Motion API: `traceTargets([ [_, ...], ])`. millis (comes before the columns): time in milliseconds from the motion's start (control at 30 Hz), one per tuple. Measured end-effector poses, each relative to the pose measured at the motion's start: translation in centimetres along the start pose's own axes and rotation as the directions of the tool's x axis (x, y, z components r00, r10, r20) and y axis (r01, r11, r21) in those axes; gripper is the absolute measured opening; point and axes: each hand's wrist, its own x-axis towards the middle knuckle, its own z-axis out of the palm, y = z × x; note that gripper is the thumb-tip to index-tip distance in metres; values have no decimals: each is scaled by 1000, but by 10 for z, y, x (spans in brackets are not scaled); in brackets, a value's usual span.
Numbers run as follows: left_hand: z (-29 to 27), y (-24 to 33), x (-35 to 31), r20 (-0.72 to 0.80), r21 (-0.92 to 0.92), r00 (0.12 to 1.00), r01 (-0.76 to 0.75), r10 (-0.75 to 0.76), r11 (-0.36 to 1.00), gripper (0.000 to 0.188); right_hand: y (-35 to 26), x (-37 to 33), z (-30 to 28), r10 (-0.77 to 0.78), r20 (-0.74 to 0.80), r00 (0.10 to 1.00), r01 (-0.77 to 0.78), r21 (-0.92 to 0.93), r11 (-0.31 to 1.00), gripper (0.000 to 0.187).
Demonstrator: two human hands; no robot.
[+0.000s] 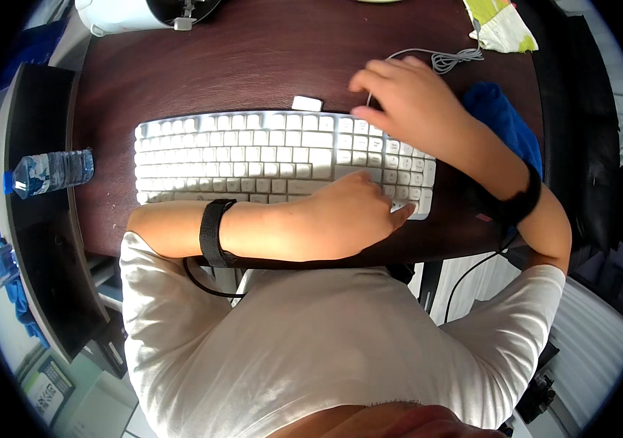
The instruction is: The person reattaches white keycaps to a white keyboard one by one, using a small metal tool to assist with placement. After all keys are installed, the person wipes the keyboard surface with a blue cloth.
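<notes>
A white keyboard [238, 153] lies on the dark brown desk, its left and middle part in bright light. My left hand [351, 219] rests over its lower right end with curled fingers; the thumb lies by the near edge. Whatever may be inside those fingers is hidden. Above the keyboard's upper right corner is my right hand [410, 95], slightly blurred, its fingers bent and a gap between thumb and forefinger. Nothing shows in that gap. Just behind the keyboard's back edge sits a small white rectangular block [307, 104].
A coiled grey cable [450, 60] lies beyond my right hand. Blue cloth [512, 120] is partly under my right forearm. A water bottle [52, 173] lies at the left desk edge. White-and-green cloth [502, 28] and a light round container [123, 16] are at the back.
</notes>
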Motion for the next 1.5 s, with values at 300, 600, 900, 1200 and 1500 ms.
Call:
traceTargets([
  [300,-15,1,-7,125,-43,992,30,-24,999,43,-15,57,34,-70,162,984,67,19,998,23],
  [600,-53,-7,-20,29,39,994,105,-106,994,45,-1,24,-8,116,84,990,-142,446,884,10],
  [900,-49,-10,-17,73,36,988,130,-133,991,39,-64,-100,-32,419,363,832,-552,602,576,7],
  [1200,-39,-8,-20,96,-7,981,167,-166,986,33,-70,-111,-21,464,317,827,-555,593,583,7],
  [1500,-39,-7,-21,118,20,977,176,-177,984,37,-79,-112,-14,492,296,819,-557,619,554,7],
])
